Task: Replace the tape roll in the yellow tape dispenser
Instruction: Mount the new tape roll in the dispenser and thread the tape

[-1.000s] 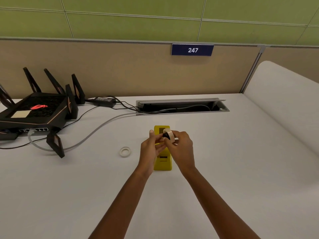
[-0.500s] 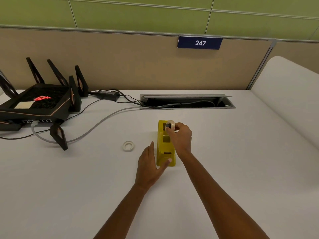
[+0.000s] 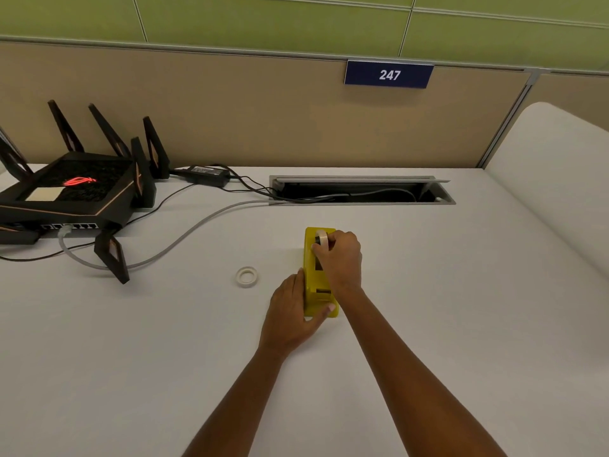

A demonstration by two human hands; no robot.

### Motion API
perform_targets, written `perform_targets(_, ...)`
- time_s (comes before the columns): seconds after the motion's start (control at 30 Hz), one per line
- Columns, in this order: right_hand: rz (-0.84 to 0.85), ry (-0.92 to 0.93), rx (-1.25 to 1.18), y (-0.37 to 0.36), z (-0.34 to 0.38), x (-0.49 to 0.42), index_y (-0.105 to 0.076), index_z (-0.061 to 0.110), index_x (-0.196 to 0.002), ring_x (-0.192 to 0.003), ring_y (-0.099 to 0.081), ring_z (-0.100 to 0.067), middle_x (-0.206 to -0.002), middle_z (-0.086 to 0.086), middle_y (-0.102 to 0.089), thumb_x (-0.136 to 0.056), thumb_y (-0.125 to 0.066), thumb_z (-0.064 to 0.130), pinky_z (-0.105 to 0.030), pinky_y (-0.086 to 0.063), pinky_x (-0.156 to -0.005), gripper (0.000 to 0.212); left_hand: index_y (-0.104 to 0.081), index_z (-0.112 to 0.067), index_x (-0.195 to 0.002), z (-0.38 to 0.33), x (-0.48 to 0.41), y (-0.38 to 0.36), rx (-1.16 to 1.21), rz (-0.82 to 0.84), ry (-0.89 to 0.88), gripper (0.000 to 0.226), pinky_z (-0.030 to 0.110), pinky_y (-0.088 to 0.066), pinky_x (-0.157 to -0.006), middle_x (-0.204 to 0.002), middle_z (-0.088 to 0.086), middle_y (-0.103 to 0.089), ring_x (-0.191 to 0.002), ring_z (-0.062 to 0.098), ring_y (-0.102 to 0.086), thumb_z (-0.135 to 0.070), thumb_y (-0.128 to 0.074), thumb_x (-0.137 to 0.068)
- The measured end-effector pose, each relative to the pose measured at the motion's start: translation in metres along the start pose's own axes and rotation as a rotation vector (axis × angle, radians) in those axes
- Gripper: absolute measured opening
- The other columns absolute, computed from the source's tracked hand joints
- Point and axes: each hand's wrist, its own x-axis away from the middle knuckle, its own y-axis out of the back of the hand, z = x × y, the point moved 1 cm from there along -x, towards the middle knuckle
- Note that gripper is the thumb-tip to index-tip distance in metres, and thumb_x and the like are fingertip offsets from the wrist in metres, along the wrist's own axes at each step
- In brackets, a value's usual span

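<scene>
over the yellow dispenser (image 3: 311, 285), the right hand (image 3: 341, 258) pinched the tape roll (image 3: 322, 238), apparently seating it; the left hand (image 3: 291, 313) gripped the base. next, the roll probably needed pressing home.

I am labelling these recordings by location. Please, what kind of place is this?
Probably an office workstation: a white desk against a partition bearing a number plate, 247, with a cable hatch set into the desktop and a router beside it.
</scene>
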Motion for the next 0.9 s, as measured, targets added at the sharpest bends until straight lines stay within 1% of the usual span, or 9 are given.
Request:
perform_targets(0.13,0.006,-0.008,0.020,-0.002,0.000,0.000,-0.058,0.002,-0.106,-0.095,-0.057,-0.027,-0.112,-0.018,-0.058,-0.086,-0.060,0.024,-0.029,-0.042,-0.079,0.030,-0.041,-0.009,-0.127,0.001,0.000,-0.002,0.012,0.002,-0.004,0.069,0.035,-0.047,-0.094,-0.119,0.011,-0.059,-0.105,0.023,-0.056,-0.053,-0.054,-0.076)
perform_targets(0.2,-0.001,0.008,0.041,-0.002,-0.001,0.001,-0.058,0.003,-0.105,-0.095,-0.057,-0.028,-0.111,-0.018,-0.058,-0.086,-0.059,0.024,-0.029,-0.041,-0.077,0.028,-0.040,-0.008,-0.127,0.002,0.000,-0.002,0.015,0.000,-0.003,0.067,0.033,-0.045,-0.095,-0.120,0.012,-0.058,-0.107,0.023,-0.055,-0.050,-0.055,-0.078)
perform_targets(0.27,-0.009,0.014,0.053,-0.002,-0.002,0.001,-0.057,0.002,-0.103,-0.092,-0.057,-0.028,-0.110,-0.018,-0.056,-0.086,-0.059,0.023,-0.028,-0.039,-0.074,0.027,-0.041,-0.009,-0.126,0.001,0.001,-0.001,0.021,-0.003,-0.003,0.067,0.028,-0.042,-0.092,-0.118,0.011,-0.059,-0.105,0.022,-0.055,-0.052,-0.051,-0.076)
perform_targets(0.37,-0.006,0.030,0.085,-0.002,-0.003,0.002,-0.056,0.002,-0.104,-0.093,-0.057,-0.029,-0.111,-0.018,-0.055,-0.087,-0.058,0.025,-0.030,-0.043,-0.076,0.029,-0.043,-0.009,-0.125,-0.001,0.000,0.000,0.038,-0.003,-0.002,0.067,0.029,-0.044,-0.091,-0.117,0.011,-0.059,-0.104,0.021,-0.055,-0.054,-0.049,-0.075)
perform_targets(0.53,0.023,0.075,0.154,0.001,-0.004,0.003,-0.055,0.003,-0.110,-0.096,-0.058,-0.030,-0.114,-0.018,-0.054,-0.086,-0.059,0.029,-0.035,-0.048,-0.083,0.036,-0.044,-0.009,-0.123,-0.002,0.000,0.002,0.063,-0.022,-0.007,0.077,0.028,-0.044,-0.089,-0.115,0.010,-0.058,-0.102,0.021,-0.055,-0.066,-0.041,-0.072)
perform_targets(0.63,0.044,0.113,0.182,0.002,-0.004,0.005,-0.047,0.005,-0.119,-0.102,-0.056,-0.031,-0.118,-0.018,-0.052,-0.086,-0.059,0.029,-0.037,-0.048,-0.085,0.043,-0.045,-0.009,-0.122,-0.003,0.000,0.003,0.080,-0.026,-0.003,0.091,0.030,-0.047,-0.089,-0.113,0.010,-0.059,-0.100,0.020,-0.055,-0.079,-0.032,-0.066)
perform_targets(0.73,0.060,0.168,0.191,0.002,-0.005,0.008,-0.038,0.013,-0.129,-0.108,-0.054,-0.032,-0.123,-0.017,-0.051,-0.087,-0.058,0.026,-0.039,-0.048,-0.088,0.048,-0.045,-0.009,-0.122,-0.003,0.000,0.002,0.086,-0.030,-0.004,0.100,0.025,-0.044,-0.086,-0.113,0.010,-0.059,-0.100,0.020,-0.056,-0.086,-0.023,-0.062)
perform_targets(0.8,0.065,0.211,0.218,0.002,-0.006,0.010,-0.039,0.016,-0.129,-0.105,-0.055,-0.032,-0.119,-0.017,-0.052,-0.089,-0.055,0.025,-0.039,-0.049,-0.085,0.043,-0.045,-0.009,-0.122,-0.003,0.001,0.003,0.084,-0.035,-0.004,0.098,0.023,-0.042,-0.085,-0.113,0.010,-0.059,-0.101,0.021,-0.056,-0.085,-0.025,-0.062)
perform_targets(0.9,0.046,0.236,0.238,0.003,-0.006,0.009,-0.045,0.015,-0.124,-0.102,-0.056,-0.032,-0.116,-0.018,-0.053,-0.092,-0.049,0.026,-0.038,-0.050,-0.083,0.034,-0.044,-0.009,-0.123,-0.002,0.001,0.003,0.083,-0.032,-0.002,0.103,0.024,-0.043,-0.086,-0.114,0.010,-0.058,-0.101,0.020,-0.055,-0.087,-0.018,-0.061)
